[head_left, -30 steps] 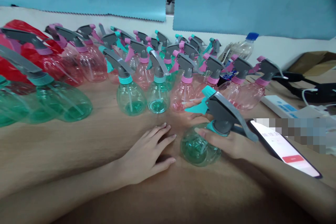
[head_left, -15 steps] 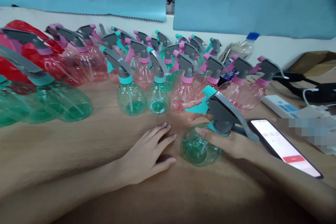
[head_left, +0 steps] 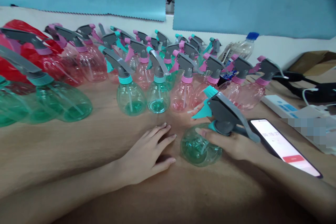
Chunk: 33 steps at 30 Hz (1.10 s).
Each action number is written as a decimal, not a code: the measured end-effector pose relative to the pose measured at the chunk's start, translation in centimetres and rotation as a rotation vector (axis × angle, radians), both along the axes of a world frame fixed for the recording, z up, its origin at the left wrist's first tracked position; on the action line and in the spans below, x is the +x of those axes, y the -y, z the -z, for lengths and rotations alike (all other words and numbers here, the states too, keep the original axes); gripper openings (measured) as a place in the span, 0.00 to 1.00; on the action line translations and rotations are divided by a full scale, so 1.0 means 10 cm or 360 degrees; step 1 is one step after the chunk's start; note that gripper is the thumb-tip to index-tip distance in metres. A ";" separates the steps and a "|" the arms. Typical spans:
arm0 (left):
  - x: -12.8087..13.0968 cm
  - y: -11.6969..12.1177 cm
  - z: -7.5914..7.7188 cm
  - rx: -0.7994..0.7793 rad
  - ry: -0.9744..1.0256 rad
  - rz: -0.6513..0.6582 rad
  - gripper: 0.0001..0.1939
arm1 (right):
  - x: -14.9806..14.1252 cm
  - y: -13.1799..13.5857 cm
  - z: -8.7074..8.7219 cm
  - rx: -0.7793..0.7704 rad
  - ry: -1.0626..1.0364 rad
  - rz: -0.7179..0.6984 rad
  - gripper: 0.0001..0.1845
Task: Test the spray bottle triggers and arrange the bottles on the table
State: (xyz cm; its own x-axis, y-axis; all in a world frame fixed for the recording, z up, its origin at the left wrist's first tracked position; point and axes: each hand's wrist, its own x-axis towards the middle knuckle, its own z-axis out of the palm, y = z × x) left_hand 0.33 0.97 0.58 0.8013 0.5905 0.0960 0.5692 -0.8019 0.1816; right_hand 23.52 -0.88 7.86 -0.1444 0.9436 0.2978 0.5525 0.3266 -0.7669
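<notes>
Now, on the right half of the tabletop point(head_left: 86, 150), a green bottle point(head_left: 198, 147) with grey and turquoise spray head point(head_left: 227, 112), leaning to the right. Clamped firmly by the right hand point(head_left: 223, 140), with thumb on the near side and other fingers mostly hidden behind. To the left, near but apart from the green bottle, the left hand point(head_left: 147, 154), palm down on the tabletop, with fingers spread a little. Behind, many other bottles point(head_left: 131, 99), green and pink. To the right, a phone point(head_left: 283, 147) with lit screen, and, farther, a power strip point(head_left: 279, 106). At far left, red plastic point(head_left: 13, 66).
</notes>
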 end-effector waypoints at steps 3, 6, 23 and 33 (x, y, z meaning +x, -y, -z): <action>0.00 0.00 -0.01 0.0000 0.0001 -0.0006 0.30 | -0.01 0.01 0.00 0.0027 -0.0003 0.0030 0.05; 0.01 0.00 -0.02 -0.0010 -0.0019 -0.0009 0.29 | -0.02 0.00 -0.01 -0.0009 -0.0007 -0.0097 0.06; 0.02 0.09 -0.04 -0.0156 0.0287 -0.0004 0.29 | -0.09 0.02 -0.02 0.0057 -0.0030 -0.0141 0.08; 0.00 0.27 -0.30 0.0003 0.0582 -0.0082 0.35 | -0.47 0.00 0.07 0.0060 -0.0395 -0.0196 0.13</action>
State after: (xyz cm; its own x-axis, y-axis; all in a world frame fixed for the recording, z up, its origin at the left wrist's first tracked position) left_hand 0.33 -1.73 3.60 0.6829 0.6287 0.3720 0.5066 -0.7745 0.3789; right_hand 18.85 -0.90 7.19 -0.1753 0.9111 0.3730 0.3036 0.4104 -0.8599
